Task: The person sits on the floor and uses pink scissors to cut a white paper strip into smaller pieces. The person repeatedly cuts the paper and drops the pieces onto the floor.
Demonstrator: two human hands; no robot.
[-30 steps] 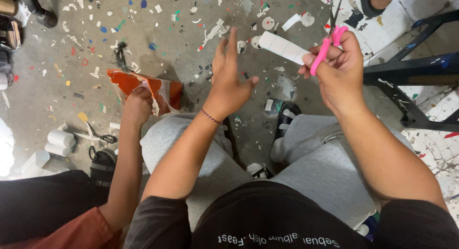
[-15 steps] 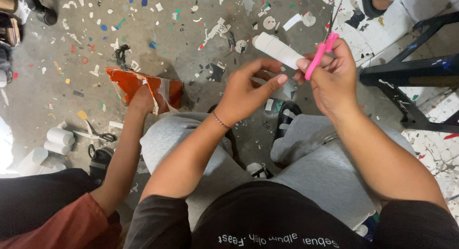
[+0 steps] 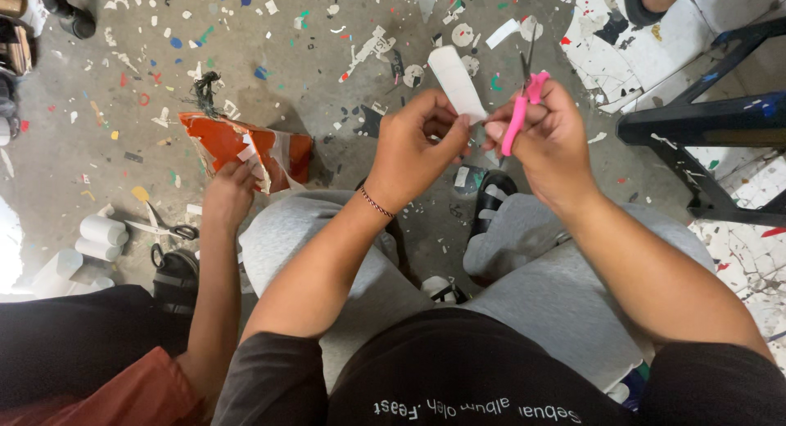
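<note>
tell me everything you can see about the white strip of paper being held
The white paper strip is a plain, flat, elongated piece with a rounded far end, looking like thin card or paper. It points up and away, slightly tilted left. The left hand pinches its lower end between thumb and fingers. The right hand, holding pink-handled scissors, sits just beside that end. Its lower edge is hidden behind the fingers.

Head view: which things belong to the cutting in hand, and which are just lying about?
In hand:
left hand pinching the white paper strip
right hand gripping the pink scissors

Lying about:
orange bag, touched by another person's hand
white rolls
floor scissors
paper scraps
</note>
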